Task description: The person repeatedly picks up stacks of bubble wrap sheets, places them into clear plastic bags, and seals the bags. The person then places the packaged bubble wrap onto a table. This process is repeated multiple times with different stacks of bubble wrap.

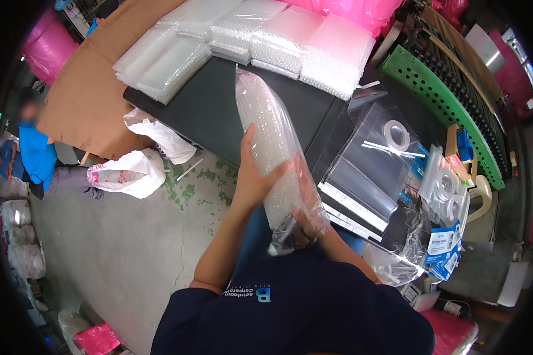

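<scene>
The left hand [256,177] lies flat against the left side of a long bubble-wrap roll [272,148], fingers stretched up along it and thumb pressed across its front. The right hand [305,228] grips the lower end of the same roll from underneath, fingers curled round it and partly hidden behind a clear plastic bag [302,201] that covers the roll's lower part. The roll stands tilted, its top leaning away from the person over the near edge of the dark counter [219,112], its bottom close to the person's chest.

On the far side of the counter lie stacked bubble-wrap sheets [249,41], side by side in a row. To the right, flat clear bags [367,171] rest on the counter's edge with a tape ring [397,135] lying on top of them. Further right sit more tape rolls [447,192] in a clear pack, beside a green perforated rack [450,100]. On the floor to the left lies a white plastic bag [127,173], near a large sheet of brown cardboard [86,100]. A person in a blue top [35,154] is at the left edge.
</scene>
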The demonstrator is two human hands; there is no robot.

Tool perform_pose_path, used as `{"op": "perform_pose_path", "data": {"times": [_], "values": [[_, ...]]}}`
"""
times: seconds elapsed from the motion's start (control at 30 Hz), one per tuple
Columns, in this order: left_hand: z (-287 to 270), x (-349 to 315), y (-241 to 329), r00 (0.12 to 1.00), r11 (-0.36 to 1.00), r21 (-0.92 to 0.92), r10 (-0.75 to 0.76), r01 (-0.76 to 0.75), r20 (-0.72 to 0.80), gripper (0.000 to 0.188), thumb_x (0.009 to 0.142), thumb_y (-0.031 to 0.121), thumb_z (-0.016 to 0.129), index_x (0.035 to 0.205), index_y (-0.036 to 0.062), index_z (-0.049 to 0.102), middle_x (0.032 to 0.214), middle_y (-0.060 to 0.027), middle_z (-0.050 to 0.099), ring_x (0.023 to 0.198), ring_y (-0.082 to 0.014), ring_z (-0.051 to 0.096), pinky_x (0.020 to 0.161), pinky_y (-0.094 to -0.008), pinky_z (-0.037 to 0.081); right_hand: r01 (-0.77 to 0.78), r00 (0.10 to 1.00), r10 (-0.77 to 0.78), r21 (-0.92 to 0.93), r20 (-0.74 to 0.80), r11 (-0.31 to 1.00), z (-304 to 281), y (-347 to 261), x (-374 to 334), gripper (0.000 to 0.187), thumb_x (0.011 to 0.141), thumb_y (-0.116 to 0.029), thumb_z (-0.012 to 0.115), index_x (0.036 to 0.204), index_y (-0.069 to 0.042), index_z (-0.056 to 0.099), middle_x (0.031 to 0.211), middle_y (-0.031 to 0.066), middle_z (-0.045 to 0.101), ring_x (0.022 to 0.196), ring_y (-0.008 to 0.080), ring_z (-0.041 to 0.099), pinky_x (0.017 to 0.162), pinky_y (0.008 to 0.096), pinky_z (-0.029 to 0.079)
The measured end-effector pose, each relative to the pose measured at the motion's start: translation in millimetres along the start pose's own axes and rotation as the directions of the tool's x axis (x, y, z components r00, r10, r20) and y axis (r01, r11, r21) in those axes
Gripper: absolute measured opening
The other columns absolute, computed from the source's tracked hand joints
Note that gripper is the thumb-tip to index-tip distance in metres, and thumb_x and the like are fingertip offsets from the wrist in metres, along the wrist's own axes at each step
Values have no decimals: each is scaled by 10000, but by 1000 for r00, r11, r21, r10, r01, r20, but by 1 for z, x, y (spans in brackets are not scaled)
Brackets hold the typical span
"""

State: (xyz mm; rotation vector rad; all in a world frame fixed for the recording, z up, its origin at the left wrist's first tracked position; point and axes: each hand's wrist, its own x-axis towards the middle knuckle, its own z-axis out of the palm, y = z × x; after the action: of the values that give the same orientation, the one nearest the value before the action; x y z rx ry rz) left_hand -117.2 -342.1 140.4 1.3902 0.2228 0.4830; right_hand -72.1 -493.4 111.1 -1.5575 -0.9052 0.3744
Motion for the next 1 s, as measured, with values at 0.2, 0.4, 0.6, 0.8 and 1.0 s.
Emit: {"op": "perform_pose_path", "data": {"times": [0.2,0.4,0.6,0.8,1.0], "values": [[-18,-34,-63,853,601,-653,-503,461,139,929,792,123,699,1461,179,57,1413,-180,279,1211,-294,435,969,-419,421,-51,951,297,-904,86,424,16,26,33,946,740,-667,499,1478,-223,109,1530,154,25,1351,516,-19,954,756,19],[9,-132,-138,891,830,-385,-453,403,-44,659,873,166,634,1396,103,238,1287,-105,427,1026,-202,551,824,-294,485,-120,914,407,-955,1,271,45,42,48,991,685,-692,544,1474,-278,110,1531,149,13,1321,566,-22,905,802,45],[-5,-126,-143,853,821,-315,-518,477,-59,159,909,161,585,982,24,549,894,-45,593,758,-106,533,667,-247,430,-12,971,227,-937,72,350,44,38,50,1101,545,-818,561,1455,-311,206,1522,171,54,1321,567,-36,893,803,45],[-9,-107,-141,870,890,-350,-399,291,-291,176,924,199,563,927,23,559,804,-34,562,661,-101,498,632,-246,399,114,986,57,-887,156,448,39,50,38,1083,536,-805,584,1438,-297,266,1494,136,214,1361,469,87,1019,696,46],[8,-104,-83,935,940,340,111,11,-337,103,885,103,544,879,10,588,775,-98,574,708,-199,572,631,-296,440,92,990,-141,-753,-1,651,10,51,19,895,676,-644,635,1412,-239,326,1487,77,257,1370,394,166,1044,633,104]]}}
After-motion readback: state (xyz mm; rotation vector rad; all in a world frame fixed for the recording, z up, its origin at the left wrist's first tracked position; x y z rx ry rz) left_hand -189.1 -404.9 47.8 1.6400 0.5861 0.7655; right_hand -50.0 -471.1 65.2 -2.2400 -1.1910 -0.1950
